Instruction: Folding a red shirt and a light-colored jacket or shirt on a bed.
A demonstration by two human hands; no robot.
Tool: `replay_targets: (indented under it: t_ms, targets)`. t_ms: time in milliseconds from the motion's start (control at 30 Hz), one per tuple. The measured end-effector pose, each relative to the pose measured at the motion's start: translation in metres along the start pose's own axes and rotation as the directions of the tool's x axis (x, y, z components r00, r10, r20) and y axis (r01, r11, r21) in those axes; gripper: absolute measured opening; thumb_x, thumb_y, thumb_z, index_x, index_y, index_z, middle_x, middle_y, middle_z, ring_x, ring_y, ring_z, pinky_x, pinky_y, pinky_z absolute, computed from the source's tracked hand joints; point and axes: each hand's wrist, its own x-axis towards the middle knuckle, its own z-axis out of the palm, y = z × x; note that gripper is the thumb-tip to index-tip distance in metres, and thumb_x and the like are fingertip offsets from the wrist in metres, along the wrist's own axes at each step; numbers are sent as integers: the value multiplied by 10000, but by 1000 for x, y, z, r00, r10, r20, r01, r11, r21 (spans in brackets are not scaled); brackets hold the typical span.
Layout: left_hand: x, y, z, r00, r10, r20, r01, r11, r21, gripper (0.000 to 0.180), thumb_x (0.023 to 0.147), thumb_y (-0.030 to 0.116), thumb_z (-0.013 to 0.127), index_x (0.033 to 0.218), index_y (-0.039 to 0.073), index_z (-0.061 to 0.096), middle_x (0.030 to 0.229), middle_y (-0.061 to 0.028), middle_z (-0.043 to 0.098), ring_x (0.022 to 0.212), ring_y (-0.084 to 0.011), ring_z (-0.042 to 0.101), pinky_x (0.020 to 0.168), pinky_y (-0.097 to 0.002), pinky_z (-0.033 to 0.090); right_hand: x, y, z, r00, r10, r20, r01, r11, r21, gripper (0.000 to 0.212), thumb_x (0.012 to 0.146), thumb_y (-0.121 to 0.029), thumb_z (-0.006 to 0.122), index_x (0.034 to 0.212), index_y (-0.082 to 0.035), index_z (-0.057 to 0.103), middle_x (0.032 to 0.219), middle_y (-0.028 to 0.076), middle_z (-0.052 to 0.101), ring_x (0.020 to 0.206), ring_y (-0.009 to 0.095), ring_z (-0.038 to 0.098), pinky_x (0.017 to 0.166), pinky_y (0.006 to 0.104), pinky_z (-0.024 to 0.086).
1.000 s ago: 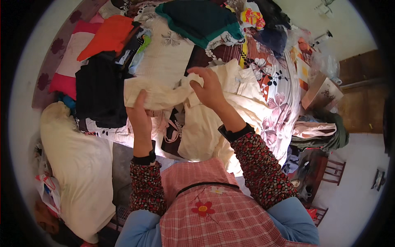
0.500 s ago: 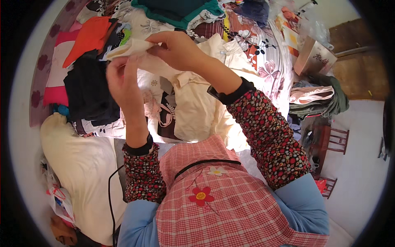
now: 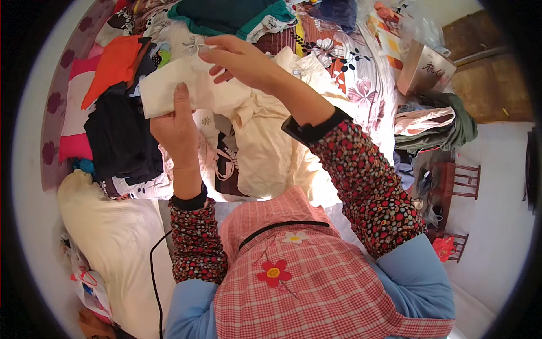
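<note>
A cream-coloured garment (image 3: 257, 121) lies over the bed and is lifted at one end. My left hand (image 3: 176, 127) grips the folded cream sleeve (image 3: 189, 87) from below, thumb on top. My right hand (image 3: 240, 56) pinches the upper edge of the same cream garment just right of it, fingers closed on the cloth. Both hands hold it above the flower-patterned bedsheet (image 3: 361, 90).
A stack of dark folded clothes (image 3: 121, 138) lies left of my hands, with an orange cloth (image 3: 113, 62) and pink pillows (image 3: 70, 121) behind. Teal fabric (image 3: 231, 14) sits at the far side. A cream pillow (image 3: 116, 237) is lower left, a cardboard box (image 3: 426, 70) and a chair (image 3: 460, 181) to the right.
The sleeve that was bunched between my hands is now stretched out flat to the left. My left hand dropped under it and my right hand stayed above.
</note>
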Motion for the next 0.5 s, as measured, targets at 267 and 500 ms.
replay_targets:
  t_ms: [267,500]
  targets:
    - [-30,-21,64,943,94,321,-64,993,-102,373,778,144,639,1118,34,532,939,-123,620,843,-211,607,729,-309,457,-61,0,22,885,-283,-371,165,933,-319,590,760,-290,656,1220,20,452,1002,182,570,876,280,588,747,353,481]
    - [-67,-26,89,705,145,694,-378,905,196,499,759,100,631,1229,44,473,1111,-108,548,923,-223,536,831,-304,419,-105,80,-95,592,-94,-800,83,995,-56,184,840,-137,589,956,5,610,805,27,612,708,86,564,635,235,456]
